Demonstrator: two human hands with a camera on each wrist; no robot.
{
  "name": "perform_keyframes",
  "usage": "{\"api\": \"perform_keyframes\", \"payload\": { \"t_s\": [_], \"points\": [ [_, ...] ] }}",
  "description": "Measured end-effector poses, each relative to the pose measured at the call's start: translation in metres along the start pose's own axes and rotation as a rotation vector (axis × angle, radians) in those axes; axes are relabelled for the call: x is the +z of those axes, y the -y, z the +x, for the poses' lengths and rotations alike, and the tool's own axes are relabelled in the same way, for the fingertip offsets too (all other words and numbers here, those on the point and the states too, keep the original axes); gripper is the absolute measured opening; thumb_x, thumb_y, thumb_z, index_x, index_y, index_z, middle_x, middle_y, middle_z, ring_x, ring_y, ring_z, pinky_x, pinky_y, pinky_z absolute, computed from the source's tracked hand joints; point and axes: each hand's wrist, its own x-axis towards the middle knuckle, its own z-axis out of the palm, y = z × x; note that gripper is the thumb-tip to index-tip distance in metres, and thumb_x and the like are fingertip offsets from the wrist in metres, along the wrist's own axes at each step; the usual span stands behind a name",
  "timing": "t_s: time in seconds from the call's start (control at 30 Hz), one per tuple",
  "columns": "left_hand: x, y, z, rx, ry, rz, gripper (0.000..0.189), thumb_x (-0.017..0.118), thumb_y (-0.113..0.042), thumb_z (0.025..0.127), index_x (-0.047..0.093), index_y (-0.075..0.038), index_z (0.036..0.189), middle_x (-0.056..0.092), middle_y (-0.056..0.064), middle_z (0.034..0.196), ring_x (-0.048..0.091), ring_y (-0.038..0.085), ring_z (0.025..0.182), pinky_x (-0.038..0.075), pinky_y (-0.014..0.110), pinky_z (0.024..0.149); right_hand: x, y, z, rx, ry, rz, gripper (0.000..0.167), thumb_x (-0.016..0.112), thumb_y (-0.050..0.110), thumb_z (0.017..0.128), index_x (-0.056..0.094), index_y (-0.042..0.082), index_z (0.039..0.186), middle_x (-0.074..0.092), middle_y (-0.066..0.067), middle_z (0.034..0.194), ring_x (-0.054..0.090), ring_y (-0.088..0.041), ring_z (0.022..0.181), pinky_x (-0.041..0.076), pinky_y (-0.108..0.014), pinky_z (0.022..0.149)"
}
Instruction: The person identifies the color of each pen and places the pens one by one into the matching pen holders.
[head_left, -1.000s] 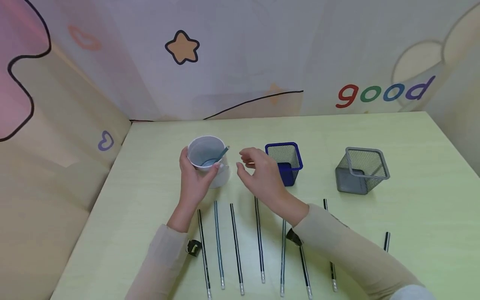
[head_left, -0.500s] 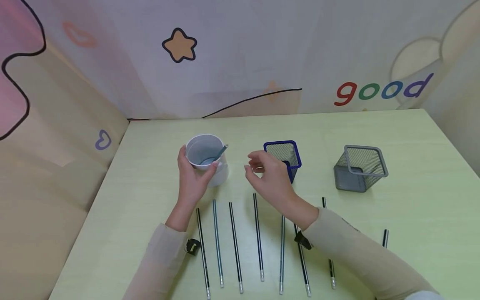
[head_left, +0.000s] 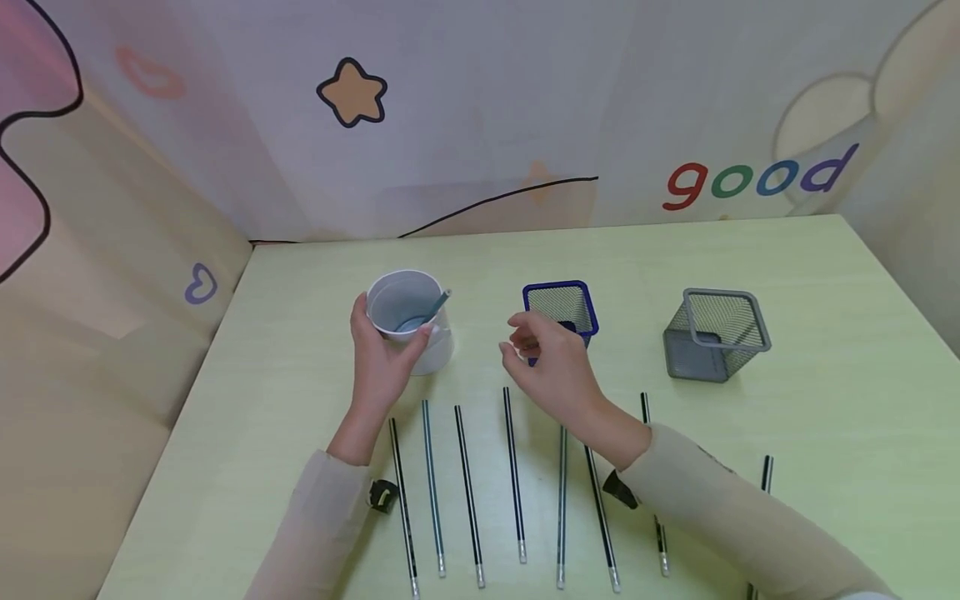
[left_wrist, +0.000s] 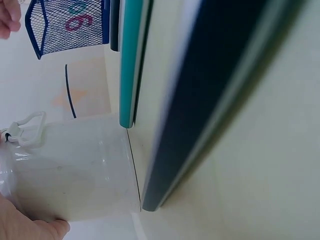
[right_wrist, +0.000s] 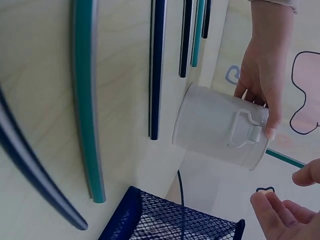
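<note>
My left hand (head_left: 378,367) grips the side of a white cup (head_left: 393,293) with a small handle, standing at the left of the table. One teal pencil (head_left: 438,305) leans inside it, its end poking over the rim. In the right wrist view the cup (right_wrist: 210,125) shows its handle, and the thumb of the left hand (right_wrist: 265,72) lies near the rim. My right hand (head_left: 553,367), fingers loosely bent and holding nothing, hovers in front of the blue mesh pen holder (head_left: 592,312), partly hiding it.
Several dark striped pencils (head_left: 468,492) and teal pencils (head_left: 432,487) lie in a spread row nearer the person, some partly under the right forearm. A grey mesh pen holder (head_left: 693,354) stands at the right. A printed wall (head_left: 480,108) closes off the table's back edge.
My right hand has drawn away from the cup, to the right and slightly toward the person. The left hand keeps its hold on the cup. The view has shifted slightly.
</note>
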Motion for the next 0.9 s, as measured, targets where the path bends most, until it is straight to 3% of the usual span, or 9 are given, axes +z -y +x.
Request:
{"api": "perform_keyframes", "payload": {
  "t_s": [0.37,0.9],
  "points": [
    [-0.001,-0.001,0.001,0.004,0.001,-0.001,0.091,0.072,-0.022,0.084,0.009,-0.009,0.148,0.023,0.014,0.148,0.031,0.032,0.134,0.033,0.048,0.111,-0.009,-0.009,-0.012,0.015,0.022,-0.047,0.021,0.069,0.001,0.08,0.061,-0.002,0.1,0.067,-0.012,0.082,0.066,-0.021,0.073,0.058,-0.033,0.068],
    [0.001,0.001,0.0,0.006,-0.005,-0.003,0.09,0.072,-0.022,0.083,0.011,-0.011,0.148,0.025,0.012,0.147,0.031,0.03,0.133,0.033,0.048,0.111,-0.017,-0.016,-0.029,0.141,0.124,-0.103,0.026,0.068,0.007,0.084,0.061,-0.004,0.106,0.067,-0.011,0.084,0.065,-0.021,0.076,0.057,-0.037,0.072]
  ]
}}
